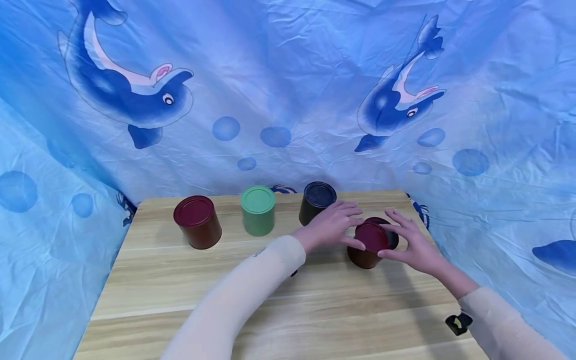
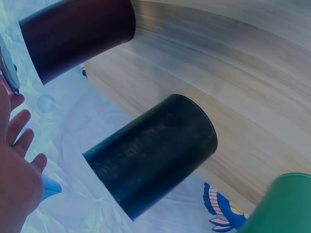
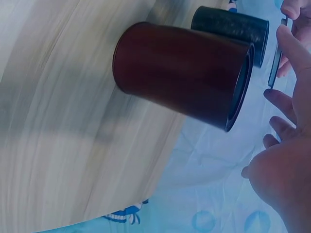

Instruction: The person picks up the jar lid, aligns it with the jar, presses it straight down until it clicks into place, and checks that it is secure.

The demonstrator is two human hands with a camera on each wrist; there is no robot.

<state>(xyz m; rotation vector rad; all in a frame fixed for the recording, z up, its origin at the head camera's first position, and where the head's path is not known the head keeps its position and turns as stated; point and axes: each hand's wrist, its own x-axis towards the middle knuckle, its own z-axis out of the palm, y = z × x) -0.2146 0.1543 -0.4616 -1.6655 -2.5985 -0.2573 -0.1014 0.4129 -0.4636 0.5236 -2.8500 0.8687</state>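
Maroon is the colour of the lid (image 1: 371,236) that we are holding between both hands, just above the open mouth of a dark red can (image 1: 365,257) standing upright on the wooden table (image 1: 288,300). We are pinching the lid at its left edge with the thumb and fingers of our left hand (image 1: 333,223), while our right hand (image 1: 411,242) is touching its right edge with the thumb and curled fingertips. In the head view the lid is sitting off-centre, shifted toward us and leftward, so a crescent of the can's dark opening is showing behind it. In the right wrist view we are seeing the lid (image 3: 276,53) edge-on, apart from the can's rim, with the can (image 3: 182,73) open beneath it.

Just behind our left hand a black can (image 1: 316,201) is standing with its lid on; whether our knuckles are touching it we cannot tell. Left of it a green can (image 1: 258,210) is standing closed, and further left a second dark red can (image 1: 197,221), also closed, so the three are forming a row along the table's far side. A blue cloth with dolphins (image 1: 135,95) and bubbles is hanging behind and around the table. Both our forearms are wearing pale sleeves (image 1: 243,295).
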